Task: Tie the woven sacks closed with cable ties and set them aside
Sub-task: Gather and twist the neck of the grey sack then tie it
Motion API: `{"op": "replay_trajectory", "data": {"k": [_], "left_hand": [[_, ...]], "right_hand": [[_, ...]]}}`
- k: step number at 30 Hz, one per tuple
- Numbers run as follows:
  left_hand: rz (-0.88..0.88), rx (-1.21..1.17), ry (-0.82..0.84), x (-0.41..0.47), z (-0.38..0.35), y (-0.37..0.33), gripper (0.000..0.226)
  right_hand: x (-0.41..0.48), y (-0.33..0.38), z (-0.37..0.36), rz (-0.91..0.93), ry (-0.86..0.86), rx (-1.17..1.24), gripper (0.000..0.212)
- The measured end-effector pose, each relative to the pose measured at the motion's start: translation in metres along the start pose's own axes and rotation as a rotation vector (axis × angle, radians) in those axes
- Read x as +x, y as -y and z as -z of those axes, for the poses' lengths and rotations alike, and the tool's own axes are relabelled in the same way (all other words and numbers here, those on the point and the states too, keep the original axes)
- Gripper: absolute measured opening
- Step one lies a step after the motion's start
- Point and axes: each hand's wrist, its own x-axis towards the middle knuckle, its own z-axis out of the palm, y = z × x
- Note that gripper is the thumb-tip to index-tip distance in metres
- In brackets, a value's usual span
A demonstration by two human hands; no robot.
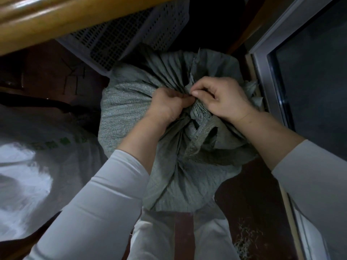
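Far left there's a white woven sack with green print (37,156) lying on the dark red floor (47,68). A grey perforated plastic basket (131,34) sits behind it under a wooden rail (56,15). In the middle is the grey-green woven sack (127,109), standing on the floor with its mouth gathered into a bunch. The left hand (169,104) has its fingers clenched round that bunch, and the right hand (223,98) is pinching the folds just beside it. On the far right there's a metal-framed glass door (300,72).
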Motion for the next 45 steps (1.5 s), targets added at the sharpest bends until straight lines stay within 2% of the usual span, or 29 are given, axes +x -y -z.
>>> {"op": "replay_trajectory", "data": {"k": [3,6,9,13,16,20,22,24,27,29,32,34,37,41,43,45], "left_hand": [[-0.099,-0.084,-0.055,-0.006,-0.007,0.007,0.004],[-0.264,-0.147,-0.16,-0.012,-0.013,0.018,0.01],[-0.319,0.003,-0.215,-0.01,-0.013,0.019,0.01],[-0.264,0.362,-0.143,-0.001,-0.01,-0.001,0.018],[-0.11,0.466,-0.084,0.004,-0.01,-0.011,0.023],[-0.068,0.373,-0.052,-0.001,-0.008,-0.007,0.021],[-0.06,0.331,-0.06,-0.005,-0.008,-0.004,0.019],[-0.021,0.287,-0.068,-0.007,-0.007,-0.005,0.021],[0.013,0.299,-0.071,-0.004,-0.008,-0.006,0.03],[0.03,0.325,-0.075,0.0,-0.011,-0.006,0.035],[0.068,0.355,-0.075,0.003,-0.015,-0.006,0.047],[0.069,0.372,-0.068,0.003,-0.017,-0.003,0.042],[0.037,0.415,-0.063,-0.001,-0.018,-0.001,0.031],[-0.086,0.4,-0.031,-0.006,-0.017,0.005,0.012],[-0.175,0.412,0.023,-0.008,-0.015,0.009,0.019],[-0.237,0.455,0.043,-0.01,-0.014,0.011,0.023]], "right_hand": [[-0.003,0.001,-0.002,-0.004,-0.068,-0.07,0.017],[-0.007,0.001,-0.006,-0.033,-0.178,0.025,0.015],[-0.011,0.0,-0.011,-0.043,-0.244,0.023,0.015],[-0.017,0.001,-0.019,0.017,-0.292,-0.066,0.015],[-0.017,-0.001,-0.019,-0.054,-0.248,-0.009,0.015],[-0.011,0.007,-0.007,-0.429,-0.071,0.509,0.016],[-0.008,0.008,-0.002,-0.527,-0.006,0.713,0.02],[-0.005,0.008,0.003,-0.562,0.064,0.785,0.022],[-0.003,0.007,0.006,-0.584,0.12,0.764,0.021],[-0.002,0.01,0.003,-0.625,0.072,0.75,0.022],[-0.007,0.017,-0.009,-0.785,-0.106,0.75,0.026],[-0.012,0.02,-0.014,-0.876,-0.21,0.796,0.026],[-0.018,0.026,-0.017,-0.91,-0.315,0.876,0.026],[-0.019,0.027,-0.011,-0.927,-0.313,0.964,0.023],[-0.017,0.023,-0.004,-0.938,-0.302,1.061,0.021],[-0.016,0.021,0.0,-0.932,-0.344,1.06,0.022]]}}
